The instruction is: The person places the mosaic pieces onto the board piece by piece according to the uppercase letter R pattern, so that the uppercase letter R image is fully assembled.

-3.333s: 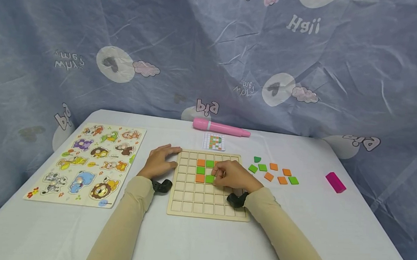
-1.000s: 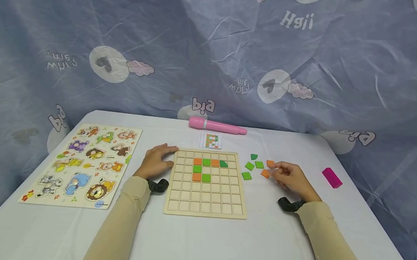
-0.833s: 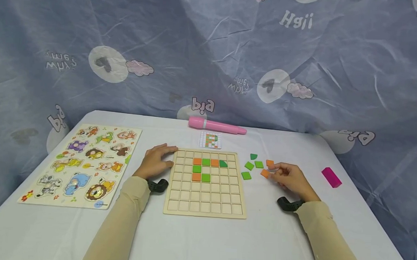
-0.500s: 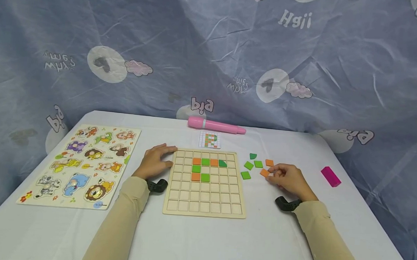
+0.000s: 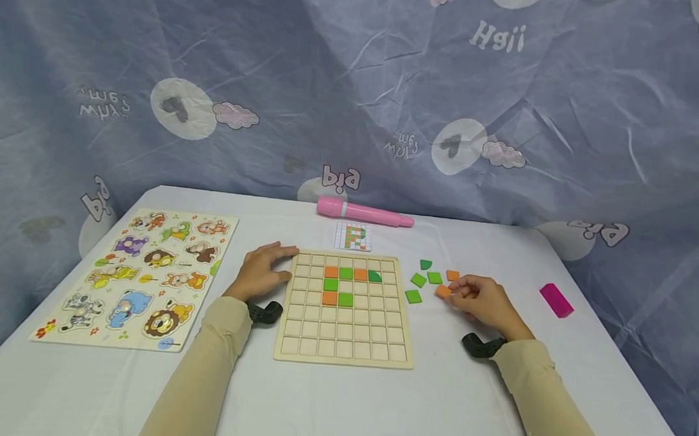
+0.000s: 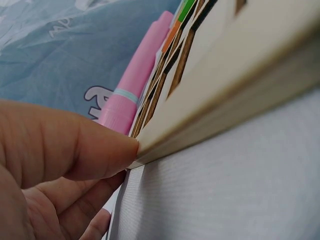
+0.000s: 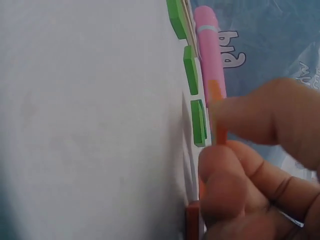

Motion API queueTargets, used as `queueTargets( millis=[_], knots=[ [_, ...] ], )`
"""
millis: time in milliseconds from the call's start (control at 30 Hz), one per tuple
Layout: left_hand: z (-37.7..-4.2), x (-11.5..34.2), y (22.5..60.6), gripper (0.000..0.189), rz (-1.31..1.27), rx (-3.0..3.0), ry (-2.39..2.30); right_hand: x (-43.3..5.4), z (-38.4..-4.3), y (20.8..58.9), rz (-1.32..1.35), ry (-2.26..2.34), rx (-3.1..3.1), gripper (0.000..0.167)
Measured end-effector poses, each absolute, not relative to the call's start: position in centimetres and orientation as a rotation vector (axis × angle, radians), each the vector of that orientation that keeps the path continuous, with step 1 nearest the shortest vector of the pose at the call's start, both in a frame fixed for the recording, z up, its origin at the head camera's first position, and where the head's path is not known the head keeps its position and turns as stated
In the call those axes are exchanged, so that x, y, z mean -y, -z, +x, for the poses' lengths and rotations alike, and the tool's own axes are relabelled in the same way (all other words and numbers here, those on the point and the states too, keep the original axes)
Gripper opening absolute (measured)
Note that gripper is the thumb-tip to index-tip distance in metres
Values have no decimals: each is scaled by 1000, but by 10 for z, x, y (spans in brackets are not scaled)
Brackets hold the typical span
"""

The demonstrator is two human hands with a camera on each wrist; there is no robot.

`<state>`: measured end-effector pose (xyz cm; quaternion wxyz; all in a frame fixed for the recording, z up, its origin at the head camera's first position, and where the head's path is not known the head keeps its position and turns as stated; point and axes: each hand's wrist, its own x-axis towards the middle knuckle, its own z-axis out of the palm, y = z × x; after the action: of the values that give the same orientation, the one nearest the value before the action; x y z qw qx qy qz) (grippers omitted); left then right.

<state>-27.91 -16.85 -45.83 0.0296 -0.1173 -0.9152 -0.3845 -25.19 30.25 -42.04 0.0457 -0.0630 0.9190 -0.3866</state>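
Observation:
In the head view, my left hand [image 5: 260, 271] rests at the upper left of a wooden grid board [image 5: 343, 351]. Its thumb touches the board's edge, close up in the left wrist view. My right hand [image 5: 486, 302] pinches an orange square tile [image 5: 442, 291] between thumb and fingers, right of the board. The tile appears blurred, edge-on, in the right wrist view. Orange and green tiles form a top row and left column on the board, with a dark green quarter-round piece [image 5: 374, 276] ending the row. Another orange tile [image 5: 452, 275] lies beside the right fingertips.
Loose green tiles [image 5: 413, 297] and a dark green piece [image 5: 426, 265] lie right of the board. Behind it are a pattern card [image 5: 353, 236] and a pink pen-shaped object [image 5: 364, 213]. An animal puzzle [image 5: 130, 280] lies left, a magenta block [image 5: 556, 300] far right.
My right hand has moved from the board to the loose tiles and now pinches an orange one. A green tile now lies nearer the board's right edge. My left hand has stayed put.

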Motion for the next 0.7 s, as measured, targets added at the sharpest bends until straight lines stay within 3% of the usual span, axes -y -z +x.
queueTargets(
  millis=[367, 700],
  knots=[
    [-280, 169, 460, 57, -362, 2823, 1189, -285, -250, 418, -276, 1342, -2660, 37],
    [-279, 168, 458, 57, -357, 2819, 1191, -261, -254, 416, -404, 1436, -2496, 35]
  ],
)
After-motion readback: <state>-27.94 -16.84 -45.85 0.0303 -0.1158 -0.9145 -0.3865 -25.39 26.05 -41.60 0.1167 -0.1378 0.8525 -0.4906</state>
